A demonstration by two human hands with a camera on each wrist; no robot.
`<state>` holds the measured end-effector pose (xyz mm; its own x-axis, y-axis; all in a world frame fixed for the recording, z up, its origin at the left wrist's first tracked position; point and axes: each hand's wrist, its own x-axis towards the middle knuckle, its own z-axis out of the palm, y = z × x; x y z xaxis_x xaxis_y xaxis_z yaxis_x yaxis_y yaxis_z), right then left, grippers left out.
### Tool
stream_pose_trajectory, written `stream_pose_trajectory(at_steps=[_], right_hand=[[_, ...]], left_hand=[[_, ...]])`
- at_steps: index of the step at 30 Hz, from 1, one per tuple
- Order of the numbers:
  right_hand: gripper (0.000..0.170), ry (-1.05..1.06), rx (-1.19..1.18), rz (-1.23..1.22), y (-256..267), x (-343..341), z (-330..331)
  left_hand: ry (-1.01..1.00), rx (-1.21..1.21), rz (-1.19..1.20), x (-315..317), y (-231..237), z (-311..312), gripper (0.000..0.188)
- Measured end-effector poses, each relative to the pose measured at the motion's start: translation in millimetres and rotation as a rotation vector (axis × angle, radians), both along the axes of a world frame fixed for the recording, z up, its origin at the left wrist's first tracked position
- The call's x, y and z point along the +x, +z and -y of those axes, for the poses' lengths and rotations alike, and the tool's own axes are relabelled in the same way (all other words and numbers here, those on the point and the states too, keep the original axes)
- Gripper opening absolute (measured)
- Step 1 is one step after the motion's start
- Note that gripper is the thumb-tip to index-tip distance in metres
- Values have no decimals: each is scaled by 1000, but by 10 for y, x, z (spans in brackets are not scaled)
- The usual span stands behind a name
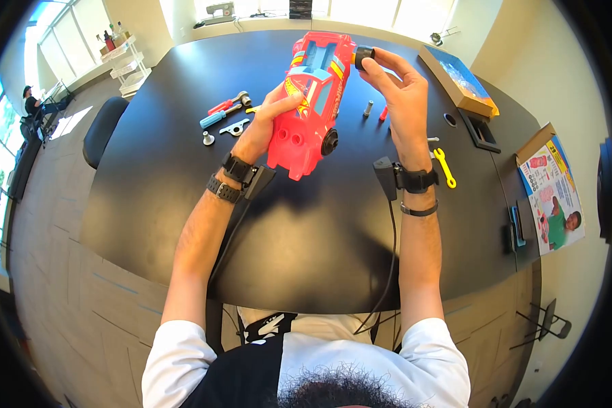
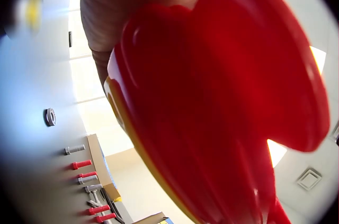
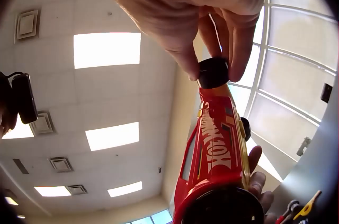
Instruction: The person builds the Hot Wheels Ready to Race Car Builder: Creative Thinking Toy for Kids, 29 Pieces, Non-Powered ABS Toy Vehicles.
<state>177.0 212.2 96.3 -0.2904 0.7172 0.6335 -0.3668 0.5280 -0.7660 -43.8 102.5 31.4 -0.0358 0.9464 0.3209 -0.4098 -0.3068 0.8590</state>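
A red toy car [image 1: 328,95] with blue windows is tilted up above the black table. My left hand [image 1: 260,129] grips it along its left side, thumb over the flame sticker. My right hand [image 1: 409,95] pinches a black wheel [image 1: 364,58] between thumb and fingers, right at the car's far right corner. Another black wheel [image 1: 329,142] sits on the near right corner. In the right wrist view, the pinched wheel [image 3: 213,74] meets the end of the car's lettered side [image 3: 214,150]. Red plastic of the car [image 2: 206,86] fills most of the left wrist view.
Left of the car lie a blue-handled screwdriver [image 1: 219,117], a red-handled tool [image 1: 223,105] and a grey part [image 1: 235,128]. To the right are a grey bolt [image 1: 368,109], a yellow wrench [image 1: 445,168], an open box [image 1: 466,81] and a printed box [image 1: 554,190].
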Motion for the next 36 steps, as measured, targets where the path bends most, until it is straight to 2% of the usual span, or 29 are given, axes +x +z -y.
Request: stream_pose_trajectory(at_steps=[5,12,15,17,18,20,24,26,27,29,30,31,33,34,36], right_hand=[[41,-76,30,17,-23,29,-39],[40,-37,26,69,-84,-70,-19],[39,-99,122,61,-69,-117,38],[44,-221,86,206,-38,-94,86],[44,-215,90,209,-41,-61,39],[54,-137,-74,450,-58,2,-75],[48,-259,-23,600,-242,-191,-258],[31,-337,318,741,-648,-377,-699],[31,-337,323,737,-773,-427,-800],[19,-312,397,1019,-993,-564,-974],[20,-330,433,1125,-1156,-630,-1089],[20,-323,441,1122,-1368,-671,-1210],[24,-290,663,995,-1686,-693,-1377],[26,-234,618,1140,-1658,-680,-1349],[26,-252,594,1192,-1593,-673,-1315]], left_hand=[[3,-57,8,13,-73,-17,64],[-63,-60,42,-5,-105,-33,65],[-100,-82,54,-23,-92,-11,66],[-125,-61,115,17,-37,17,67],[-119,-57,119,22,-4,41,67],[23,-98,224,11,54,78,66],[22,33,337,-171,14,-41,63],[15,44,369,-172,51,-25,62],[7,55,401,-182,76,-19,61],[-4,59,411,-224,70,-25,60],[-15,56,424,-238,61,-24,59],[-6,61,424,-248,59,-21,59],[-17,58,439,-253,54,-25,58],[-9,60,424,-253,59,-20,58],[-19,65,425,-252,67,-17,58]])
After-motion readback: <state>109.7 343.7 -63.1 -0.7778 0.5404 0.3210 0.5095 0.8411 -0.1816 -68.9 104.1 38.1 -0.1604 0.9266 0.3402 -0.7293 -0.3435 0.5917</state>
